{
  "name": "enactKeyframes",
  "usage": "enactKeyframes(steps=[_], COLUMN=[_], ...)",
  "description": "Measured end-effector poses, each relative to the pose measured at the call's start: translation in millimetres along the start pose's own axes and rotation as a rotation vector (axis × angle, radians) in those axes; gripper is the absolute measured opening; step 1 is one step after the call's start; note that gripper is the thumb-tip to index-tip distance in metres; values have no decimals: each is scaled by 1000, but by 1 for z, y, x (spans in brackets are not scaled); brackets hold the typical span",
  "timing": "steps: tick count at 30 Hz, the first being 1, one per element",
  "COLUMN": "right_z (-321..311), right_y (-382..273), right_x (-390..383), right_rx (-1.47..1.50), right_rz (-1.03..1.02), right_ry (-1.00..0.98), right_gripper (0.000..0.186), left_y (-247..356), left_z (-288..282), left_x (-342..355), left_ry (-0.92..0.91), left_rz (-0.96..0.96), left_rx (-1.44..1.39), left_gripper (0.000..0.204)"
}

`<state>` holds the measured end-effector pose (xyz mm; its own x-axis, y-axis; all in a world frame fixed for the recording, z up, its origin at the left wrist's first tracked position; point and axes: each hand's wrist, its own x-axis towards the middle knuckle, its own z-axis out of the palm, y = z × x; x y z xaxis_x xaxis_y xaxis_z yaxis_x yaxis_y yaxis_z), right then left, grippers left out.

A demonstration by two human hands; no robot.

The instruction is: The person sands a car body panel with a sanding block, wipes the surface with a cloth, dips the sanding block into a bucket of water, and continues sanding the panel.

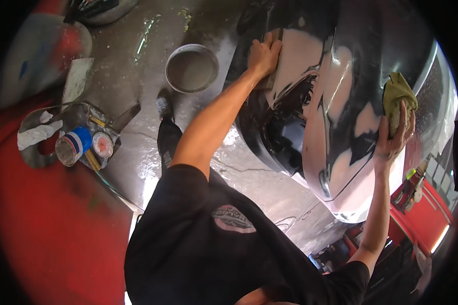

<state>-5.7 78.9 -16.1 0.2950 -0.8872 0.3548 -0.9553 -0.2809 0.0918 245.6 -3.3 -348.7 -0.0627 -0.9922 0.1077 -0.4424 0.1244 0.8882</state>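
My left hand (pixel 263 57) is closed over a long brownish sanding block (pixel 276 34), pressed to a black car body panel with beige-pink filler patches (pixel 303 53). Most of the block lies hidden under the hand; its lower end shows below the wrist. My right hand (pixel 394 134) grips a folded olive-green cloth (pixel 398 94) against the car's upper side, near the rear glass. Between the hands run a ridge of pink filler (pixel 313 147) and a dark opening (pixel 290 127) in the bodywork. The panel looks wet in places.
A round bucket (pixel 218 65) of murky grey water stands on the wet concrete floor. At left, a cart (pixel 30 119) carries a blue-and-white can (pixel 76 145), a smaller tin (pixel 103 145) and crumpled paper. A red panel (pixel 61 223) fills the lower left; a red tool cabinet (pixel 432 203) stands right.
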Motion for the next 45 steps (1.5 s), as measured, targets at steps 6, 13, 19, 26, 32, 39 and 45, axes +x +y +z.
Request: enactKeyframes(steps=[6,13,19,26,32,39,45], right_z=[-13,-3,-5,-17,1,-11,-11], right_y=[10,9,-3,12,-2,10,7], right_x=[-9,-8,0,-11,1,-8,-9], right_rx=[-51,-28,-27,-75,-35,-42,-59], right_rz=[46,21,23,71,47,65,59], right_ry=[1,-35,-33,-17,-45,5,-27], right_gripper=[61,60,60,59,60,58,59], left_y=[75,34,0,67,-5,39,50], left_z=[-8,6,19,-10,15,2,-7], left_x=[-76,-21,-20,-54,8,-34,-32], left_ry=[10,-17,6,-98,-76,-13,-107], left_rz=[-258,-358,-191,-301,-182,-233,-365], left_rx=[-345,-273,-217,-360,-115,-352,-287], left_gripper=[64,63,59,69,65,66,67])
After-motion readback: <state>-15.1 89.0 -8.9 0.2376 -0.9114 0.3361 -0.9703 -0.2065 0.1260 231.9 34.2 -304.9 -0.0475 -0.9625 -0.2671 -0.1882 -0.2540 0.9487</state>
